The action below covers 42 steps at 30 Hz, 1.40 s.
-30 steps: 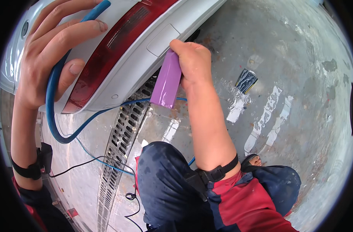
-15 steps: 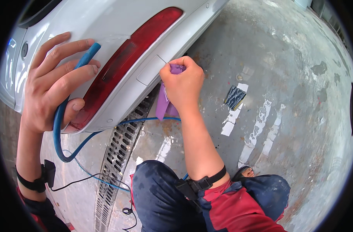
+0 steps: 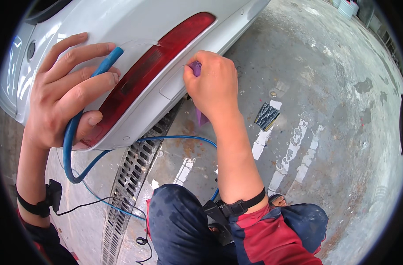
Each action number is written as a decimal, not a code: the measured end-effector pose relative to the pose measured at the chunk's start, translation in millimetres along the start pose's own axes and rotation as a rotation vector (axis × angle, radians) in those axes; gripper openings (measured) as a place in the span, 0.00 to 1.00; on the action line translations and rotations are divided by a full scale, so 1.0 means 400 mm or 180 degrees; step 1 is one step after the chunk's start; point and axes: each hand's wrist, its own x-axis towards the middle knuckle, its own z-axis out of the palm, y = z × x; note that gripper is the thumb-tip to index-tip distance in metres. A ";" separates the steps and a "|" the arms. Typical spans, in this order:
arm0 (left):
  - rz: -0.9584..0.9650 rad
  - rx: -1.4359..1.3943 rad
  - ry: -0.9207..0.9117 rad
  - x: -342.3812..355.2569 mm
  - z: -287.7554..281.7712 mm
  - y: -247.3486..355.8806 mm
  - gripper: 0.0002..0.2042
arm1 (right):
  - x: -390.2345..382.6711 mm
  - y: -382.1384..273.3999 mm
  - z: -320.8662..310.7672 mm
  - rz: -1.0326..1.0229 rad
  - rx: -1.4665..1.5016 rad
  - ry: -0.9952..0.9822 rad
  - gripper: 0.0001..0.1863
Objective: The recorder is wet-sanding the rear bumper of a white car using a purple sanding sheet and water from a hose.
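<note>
Since the frame half a second ago, the purple sheet has become more hidden beneath the right hand. Sheet located at twelve o'clock, beside the white bumper; contact cannot be confirmed. Right hand closed, gripping the sheet's upper part. Left hand, ten o'clock, fingers spread, blue hose held among them. Sheet judged light, thin, flexible, probably slippery if wet; best pinched along the upper edge, thumb opposing fingers.
</note>
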 end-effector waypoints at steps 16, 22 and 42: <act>0.0051 -0.0001 0.0024 0.004 -0.007 0.003 0.22 | -0.026 -0.031 -0.013 0.0932 -0.0511 -0.0384 0.05; 0.0047 0.0108 0.0041 0.003 -0.003 0.001 0.23 | -0.058 -0.019 0.012 0.1540 0.0210 0.0057 0.06; 0.0095 0.0209 0.0002 -0.022 0.016 -0.017 0.23 | -0.065 0.024 0.044 0.3238 0.2985 0.0124 0.08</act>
